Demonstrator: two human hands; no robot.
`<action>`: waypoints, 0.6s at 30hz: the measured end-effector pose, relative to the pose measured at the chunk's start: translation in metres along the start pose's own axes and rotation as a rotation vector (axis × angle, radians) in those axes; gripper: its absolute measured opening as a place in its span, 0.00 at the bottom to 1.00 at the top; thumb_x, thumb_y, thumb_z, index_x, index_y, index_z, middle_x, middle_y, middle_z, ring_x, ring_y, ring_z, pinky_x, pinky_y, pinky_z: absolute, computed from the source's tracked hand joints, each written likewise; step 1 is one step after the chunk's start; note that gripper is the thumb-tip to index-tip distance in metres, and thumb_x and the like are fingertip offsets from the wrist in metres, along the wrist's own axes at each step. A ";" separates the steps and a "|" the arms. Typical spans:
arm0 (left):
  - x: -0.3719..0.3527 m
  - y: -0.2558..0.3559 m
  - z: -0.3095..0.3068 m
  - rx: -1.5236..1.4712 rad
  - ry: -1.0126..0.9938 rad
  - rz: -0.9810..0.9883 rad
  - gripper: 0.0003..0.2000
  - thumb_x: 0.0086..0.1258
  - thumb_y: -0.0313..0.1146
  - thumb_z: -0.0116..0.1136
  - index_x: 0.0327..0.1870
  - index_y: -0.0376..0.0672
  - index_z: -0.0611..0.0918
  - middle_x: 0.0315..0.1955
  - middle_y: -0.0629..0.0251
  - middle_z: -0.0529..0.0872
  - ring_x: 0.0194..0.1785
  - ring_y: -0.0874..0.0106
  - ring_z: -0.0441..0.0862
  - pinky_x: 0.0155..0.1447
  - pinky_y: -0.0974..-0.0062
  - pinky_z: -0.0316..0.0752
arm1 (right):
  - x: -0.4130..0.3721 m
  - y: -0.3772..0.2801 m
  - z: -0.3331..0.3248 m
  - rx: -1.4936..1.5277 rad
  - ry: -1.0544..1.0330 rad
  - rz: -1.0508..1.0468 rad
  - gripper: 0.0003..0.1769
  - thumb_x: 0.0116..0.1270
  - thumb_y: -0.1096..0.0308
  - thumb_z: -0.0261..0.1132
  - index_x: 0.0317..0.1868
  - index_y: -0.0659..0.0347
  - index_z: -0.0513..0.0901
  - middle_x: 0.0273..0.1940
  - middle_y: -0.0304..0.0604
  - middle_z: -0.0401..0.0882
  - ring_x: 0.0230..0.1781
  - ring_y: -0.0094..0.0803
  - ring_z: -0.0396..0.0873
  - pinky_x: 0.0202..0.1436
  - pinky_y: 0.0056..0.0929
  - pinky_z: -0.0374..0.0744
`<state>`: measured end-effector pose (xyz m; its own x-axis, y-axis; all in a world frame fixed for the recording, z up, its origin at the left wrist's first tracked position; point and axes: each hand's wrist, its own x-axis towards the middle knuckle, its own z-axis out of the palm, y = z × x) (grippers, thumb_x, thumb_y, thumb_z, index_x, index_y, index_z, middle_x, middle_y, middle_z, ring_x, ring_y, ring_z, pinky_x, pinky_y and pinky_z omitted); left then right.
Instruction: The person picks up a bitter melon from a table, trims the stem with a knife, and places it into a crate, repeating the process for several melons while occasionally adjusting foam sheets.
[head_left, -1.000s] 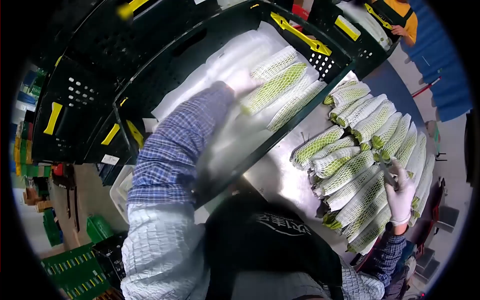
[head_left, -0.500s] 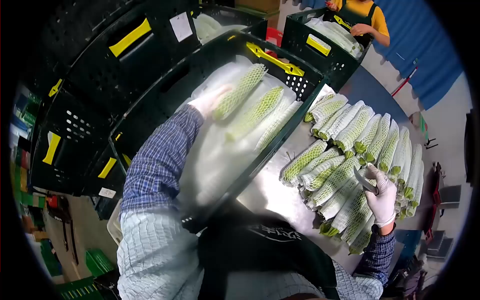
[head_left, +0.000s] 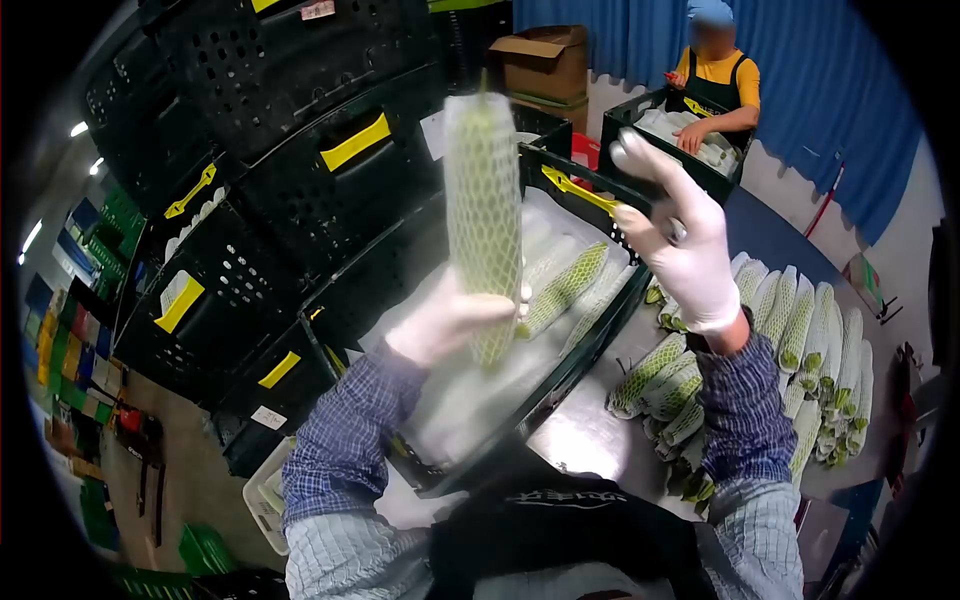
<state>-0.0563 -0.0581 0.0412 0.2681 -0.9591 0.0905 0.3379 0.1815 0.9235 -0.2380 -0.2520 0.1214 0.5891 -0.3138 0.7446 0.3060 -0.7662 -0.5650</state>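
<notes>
netted gourd (head_left: 483, 200) now above crate (head_left: 588, 352); upright in left hand (head_left: 440, 322)

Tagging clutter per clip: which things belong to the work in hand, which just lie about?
In use: left hand holding netted vegetable upright; right hand raised; lined crate; netted pile on table.
Lying about: stacked black crates; cardboard box; co-worker's crate.
</notes>
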 end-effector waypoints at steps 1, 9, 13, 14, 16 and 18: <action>-0.004 -0.001 0.005 0.088 0.013 -0.006 0.34 0.55 0.27 0.71 0.65 0.39 0.70 0.47 0.62 0.82 0.50 0.72 0.82 0.54 0.71 0.80 | 0.011 -0.008 0.012 0.015 0.008 -0.068 0.36 0.59 0.76 0.73 0.69 0.61 0.73 0.62 0.47 0.79 0.50 0.26 0.82 0.57 0.24 0.80; -0.024 -0.005 0.006 0.149 0.063 -0.015 0.39 0.58 0.25 0.71 0.72 0.41 0.64 0.61 0.62 0.74 0.60 0.70 0.78 0.63 0.69 0.77 | 0.013 -0.027 0.058 -0.446 0.155 -0.660 0.17 0.54 0.76 0.75 0.45 0.60 0.84 0.50 0.54 0.85 0.34 0.39 0.88 0.40 0.31 0.85; -0.023 -0.013 -0.010 0.029 -0.014 0.019 0.35 0.57 0.26 0.67 0.70 0.39 0.68 0.60 0.60 0.78 0.61 0.69 0.77 0.67 0.69 0.71 | -0.017 -0.045 0.073 -0.317 -0.183 -0.543 0.11 0.57 0.75 0.70 0.40 0.54 0.82 0.25 0.37 0.77 0.21 0.35 0.78 0.24 0.33 0.73; -0.029 -0.008 -0.008 -0.012 -0.021 -0.042 0.32 0.59 0.27 0.64 0.69 0.38 0.70 0.58 0.59 0.80 0.60 0.69 0.78 0.68 0.70 0.71 | -0.026 -0.048 0.080 -0.242 -0.299 -0.511 0.11 0.56 0.75 0.69 0.40 0.54 0.82 0.23 0.36 0.75 0.19 0.35 0.76 0.22 0.34 0.70; -0.029 -0.014 -0.023 -0.517 -0.010 -0.079 0.39 0.53 0.21 0.63 0.72 0.35 0.66 0.56 0.49 0.81 0.57 0.59 0.83 0.62 0.62 0.82 | -0.051 -0.047 0.092 -0.208 -0.333 -0.485 0.12 0.56 0.76 0.68 0.41 0.55 0.80 0.26 0.38 0.80 0.21 0.39 0.79 0.25 0.33 0.75; -0.030 -0.018 -0.036 -0.580 -0.089 -0.051 0.45 0.51 0.24 0.64 0.76 0.36 0.60 0.57 0.47 0.80 0.57 0.56 0.83 0.64 0.59 0.81 | -0.071 -0.030 0.092 -0.053 -0.380 -0.332 0.13 0.58 0.76 0.68 0.44 0.57 0.80 0.29 0.42 0.82 0.24 0.40 0.82 0.29 0.31 0.78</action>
<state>-0.0381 -0.0251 0.0083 0.1702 -0.9798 0.1049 0.7936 0.1993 0.5749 -0.2197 -0.1553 0.0526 0.7002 0.1703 0.6933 0.4905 -0.8204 -0.2939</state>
